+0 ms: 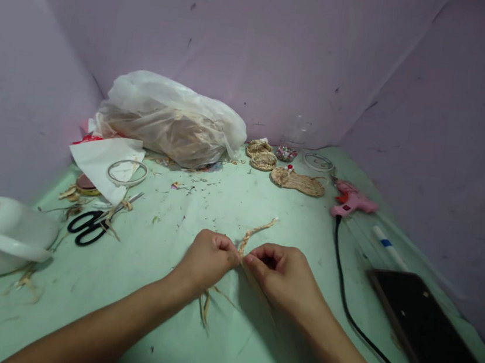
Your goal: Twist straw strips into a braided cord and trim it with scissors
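A short tan braid of dried plant fibre (248,238) rises from between my hands, its thin tip pointing up and right. My left hand (211,255) pinches the lower end of the braid with thumb and forefinger. Close beside it, my right hand (281,271) pinches the fibre strands at the same spot, fingertips almost touching the left ones. Loose strands (205,309) hang below the left hand, and a few more trail under the right hand. The exact grip on single strands is too small to make out.
Black-handled scissors (89,227) and a white jug (1,237) lie left. A plastic bag (170,119) sits at the back, near woven fibre pieces (298,182). On the right are a pink glue gun (352,201), its cord (343,300), a marker (389,248) and a dark flat device (430,340).
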Motion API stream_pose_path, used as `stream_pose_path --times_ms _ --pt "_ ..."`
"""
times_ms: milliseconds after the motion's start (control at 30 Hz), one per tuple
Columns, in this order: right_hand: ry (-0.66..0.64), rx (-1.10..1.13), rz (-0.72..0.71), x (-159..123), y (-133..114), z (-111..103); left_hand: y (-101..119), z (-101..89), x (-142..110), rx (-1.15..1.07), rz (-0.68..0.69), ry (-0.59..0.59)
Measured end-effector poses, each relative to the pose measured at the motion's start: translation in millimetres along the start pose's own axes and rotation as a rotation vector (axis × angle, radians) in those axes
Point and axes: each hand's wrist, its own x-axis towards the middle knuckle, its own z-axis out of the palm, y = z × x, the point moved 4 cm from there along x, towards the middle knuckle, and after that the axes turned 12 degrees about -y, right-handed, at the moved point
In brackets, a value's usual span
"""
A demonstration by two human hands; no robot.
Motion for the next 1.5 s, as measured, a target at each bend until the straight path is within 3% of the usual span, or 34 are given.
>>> stream_pose_path --times_ms 200,367,433,533,600,700,800,833,867,967,1033,1100,1233,1400,1500 --pt "0.076 0.062 0.026 -11 -12 14 2 3.7 -3 -0.034 -0.038 0.158" --pt "0.124 -0.217 -0.243 -19 -23 34 10 7.4 -6 -0.278 -0.141 0.172" --pt "0.087 -0.280 -0.346 -21 -25 41 13 8.2 -8 -0.357 -0.169 0.148" --pt "0.004 -0.294 -0.387 -24 -26 47 14 7.1 -8 -0.395 -0.166 0.138" --pt "-0.081 -0.287 -0.377 -25 -29 43 13 5.9 -7 -0.379 -0.167 0.139" --pt "-0.146 -0.199 -0.322 -24 -33 20 12 5.1 -7 -0.348 -0.159 0.129" --pt "0.144 0.146 -0.202 -18 -26 -15 13 7.3 -9 -0.303 -0.138 0.090" --pt "0.179 0.249 -0.150 -15 -22 -20 13 8.5 -10 -0.278 -0.131 0.076" --pt "0.143 0.353 -0.100 -11 -17 -19 14 9.7 -11 -0.252 -0.122 0.062" --pt "-0.159 0.607 0.037 -3 -10 4 15 12.6 -12 -0.210 -0.097 0.025" --pt "-0.252 0.673 0.103 -2 -8 17 15 12.6 -12 -0.191 -0.085 0.010" --pt "-0.243 0.631 0.129 -2 -7 21 16 11.5 -11 -0.158 -0.080 0.000" --pt "-0.156 0.471 0.047 1 -6 17 13 7.6 -9 -0.073 -0.082 0.016" --pt "-0.038 0.504 0.030 6 0 16 11 0.1 -4 0.030 -0.009 0.077" --pt "0.031 0.518 0.037 6 3 18 20 -4.2 -4 0.205 0.056 0.066"
